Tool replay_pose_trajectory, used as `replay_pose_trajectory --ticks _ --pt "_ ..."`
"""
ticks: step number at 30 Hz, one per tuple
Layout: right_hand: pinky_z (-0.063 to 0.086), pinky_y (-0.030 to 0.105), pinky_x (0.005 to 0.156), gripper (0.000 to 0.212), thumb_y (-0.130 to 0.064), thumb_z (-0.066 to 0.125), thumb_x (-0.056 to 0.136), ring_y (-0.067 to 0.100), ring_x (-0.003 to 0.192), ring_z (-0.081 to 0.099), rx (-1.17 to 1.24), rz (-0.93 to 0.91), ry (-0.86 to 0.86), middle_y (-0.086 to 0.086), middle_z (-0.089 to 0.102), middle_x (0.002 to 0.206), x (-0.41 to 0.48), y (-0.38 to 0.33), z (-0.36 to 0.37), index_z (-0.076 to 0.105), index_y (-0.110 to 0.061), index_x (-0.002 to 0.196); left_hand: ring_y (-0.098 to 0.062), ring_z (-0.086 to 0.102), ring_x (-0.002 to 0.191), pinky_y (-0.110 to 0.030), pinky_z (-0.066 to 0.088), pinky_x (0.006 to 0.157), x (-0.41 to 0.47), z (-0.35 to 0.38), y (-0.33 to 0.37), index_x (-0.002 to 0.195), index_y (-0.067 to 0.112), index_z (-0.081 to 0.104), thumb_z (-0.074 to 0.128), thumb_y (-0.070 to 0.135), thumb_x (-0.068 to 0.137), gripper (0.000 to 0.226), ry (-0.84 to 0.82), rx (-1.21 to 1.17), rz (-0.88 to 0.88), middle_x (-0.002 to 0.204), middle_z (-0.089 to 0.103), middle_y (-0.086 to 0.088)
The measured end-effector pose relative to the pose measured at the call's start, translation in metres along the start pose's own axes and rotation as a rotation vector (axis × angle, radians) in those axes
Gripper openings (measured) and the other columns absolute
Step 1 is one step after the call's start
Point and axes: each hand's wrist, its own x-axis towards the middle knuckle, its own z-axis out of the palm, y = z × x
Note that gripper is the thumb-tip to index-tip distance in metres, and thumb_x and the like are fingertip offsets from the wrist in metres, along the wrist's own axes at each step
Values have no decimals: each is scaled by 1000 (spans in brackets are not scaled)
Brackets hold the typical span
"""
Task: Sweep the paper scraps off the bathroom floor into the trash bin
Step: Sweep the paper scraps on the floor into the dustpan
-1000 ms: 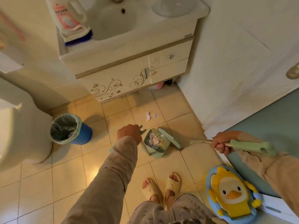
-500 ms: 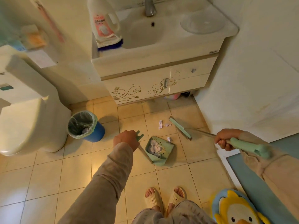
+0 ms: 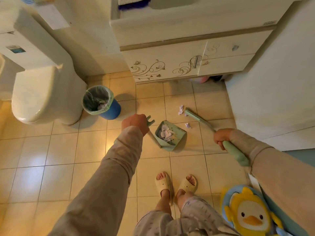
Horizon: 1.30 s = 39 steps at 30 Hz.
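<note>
My left hand [image 3: 135,123] grips the upright handle of a green dustpan [image 3: 177,133], which rests on the tiles with a heap of pale paper scraps [image 3: 166,133] inside. My right hand [image 3: 221,137] grips the green handle of a broom. The broom head [image 3: 196,117] lies on the floor beyond the dustpan. Loose scraps sit on the tiles: two [image 3: 180,109] just left of the broom head and one [image 3: 188,125] between the broom and the dustpan. A blue trash bin [image 3: 101,103] with a green liner stands to the left, some paper in it.
A toilet [image 3: 46,94] stands left of the bin. The sink cabinet [image 3: 187,62] fills the back, a white wall [image 3: 272,91] the right. My slippered feet [image 3: 175,184] are below the dustpan. A duck-shaped mat [image 3: 248,213] lies at the lower right.
The broom head has swung away from the dustpan to the far side of the loose scraps. The dustpan stays in place. The view has shifted.
</note>
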Motion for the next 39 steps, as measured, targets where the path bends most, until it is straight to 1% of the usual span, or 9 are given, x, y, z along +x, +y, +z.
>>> replay_pose_trajectory --ticks 3,6,12,17,23,27,31,36,39 --pt "37 20 41 36 0 39 90 12 39 42 21 24 -58 3 45 34 -15 11 6 40 -7 54 -25 64 96 -29 45 72 4 -2 1 111 14 63 59 26 89 26 -10 -2 17 106 67 -7" --pt "35 12 31 28 -1 42 89 8 27 44 229 -7 -104 1 48 33 -23 16 -15 46 -6 62 -24 63 99 -28 41 70 9 -5 6 112 14 63 59 24 89 26 -13 -2 39 109 67 -6" --pt "31 10 28 36 -3 39 92 6 22 39 142 134 -182 -1 43 29 -34 18 -36 41 -11 57 -23 63 100 -29 42 71 19 -15 2 113 15 62 60 27 88 28 -21 4 45 110 66 -6" --pt "34 12 31 41 -2 49 82 9 24 43 146 107 -88 1 47 31 -31 17 -45 51 -8 42 -23 63 99 -29 44 72 22 -23 -8 113 16 62 59 29 88 28 -37 11 41 109 67 -4" --pt "31 9 29 36 0 43 89 8 20 39 185 32 30 1 43 26 -23 -17 -49 36 -12 55 -23 63 98 -29 47 75 17 -22 -35 114 14 60 59 31 89 31 -25 -24 -11 108 66 -6" --pt "31 14 34 34 1 39 91 9 36 41 282 -92 59 3 43 41 -13 -40 -38 39 -13 60 -24 64 95 -31 50 78 8 -15 -41 112 14 62 59 29 88 28 -25 -30 -38 105 67 -6" --pt "30 10 30 35 0 35 93 5 17 35 169 -21 121 -3 38 20 4 -68 -26 40 -8 59 -25 64 96 -31 47 75 2 -5 -41 110 16 61 56 26 90 24 -48 -29 -63 105 67 -5" --pt "32 26 51 31 -2 39 86 18 50 37 44 37 93 3 43 25 30 -78 1 42 -7 56 -24 63 91 -31 48 76 0 3 -55 109 16 62 59 29 89 25 -77 -89 -129 102 67 -5" --pt "33 29 56 15 -2 39 84 19 55 38 -33 96 64 9 43 57 36 -80 15 54 -3 87 -22 60 86 -29 44 72 3 1 -57 109 15 61 59 30 89 26 -55 -103 -147 103 66 -5"
